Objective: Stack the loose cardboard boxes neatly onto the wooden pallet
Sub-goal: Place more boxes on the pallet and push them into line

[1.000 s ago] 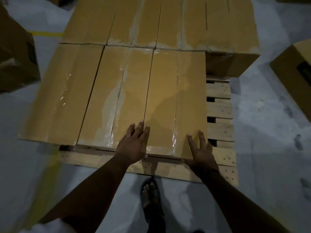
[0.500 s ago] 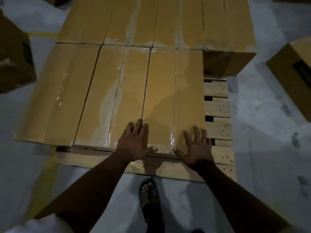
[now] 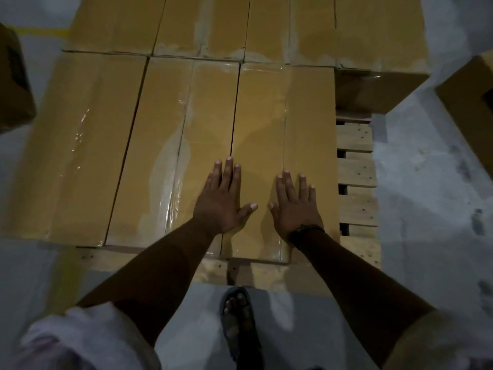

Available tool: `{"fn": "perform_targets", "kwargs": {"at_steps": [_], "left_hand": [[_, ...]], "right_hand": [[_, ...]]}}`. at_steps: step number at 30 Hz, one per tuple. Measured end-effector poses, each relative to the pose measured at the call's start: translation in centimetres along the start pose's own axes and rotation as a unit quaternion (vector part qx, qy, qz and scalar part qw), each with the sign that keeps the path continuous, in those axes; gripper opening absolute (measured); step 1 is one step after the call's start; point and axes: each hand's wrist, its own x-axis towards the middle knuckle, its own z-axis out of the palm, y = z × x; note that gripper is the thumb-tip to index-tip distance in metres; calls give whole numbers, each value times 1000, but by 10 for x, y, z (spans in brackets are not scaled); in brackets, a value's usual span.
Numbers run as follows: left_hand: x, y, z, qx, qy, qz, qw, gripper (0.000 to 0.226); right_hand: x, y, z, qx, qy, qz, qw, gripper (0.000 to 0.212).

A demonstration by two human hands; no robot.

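Fingers (image 3: 287,182) flat on near boxes (image 3: 306,116), pallet (image 3: 356,172) mostly hidden, far boxes (image 3: 266,22) cropped

Top edge cuts the far boxes (image 3: 266,22); near boxes (image 3: 160,142) hide most of the pallet (image 3: 356,172); loose box (image 3: 466,86) cropped right

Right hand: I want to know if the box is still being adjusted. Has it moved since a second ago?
Yes. The right hand slid forward and left, from the near right corner of the front box onto its top.
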Motion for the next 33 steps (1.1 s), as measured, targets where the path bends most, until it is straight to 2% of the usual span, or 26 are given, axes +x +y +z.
{"fn": "perform_targets", "kwargs": {"at_steps": [10, 20, 26, 33], "left_hand": [[29, -4, 8, -65, 90, -3, 994, 98], [33, -6, 8, -85, 61, -18, 994, 96], [34, -6, 9, -90, 67, -14, 994, 96], [32, -4, 7, -61, 68, -16, 996, 96]], "right_hand": [[84, -8, -35, 3, -8, 37, 999, 72], [180, -1, -98, 9, -50, 42, 998, 75], [163, -7, -86, 0, -17, 45, 999, 74], [86, -20, -30, 16, 20, 35, 999, 72]]}}
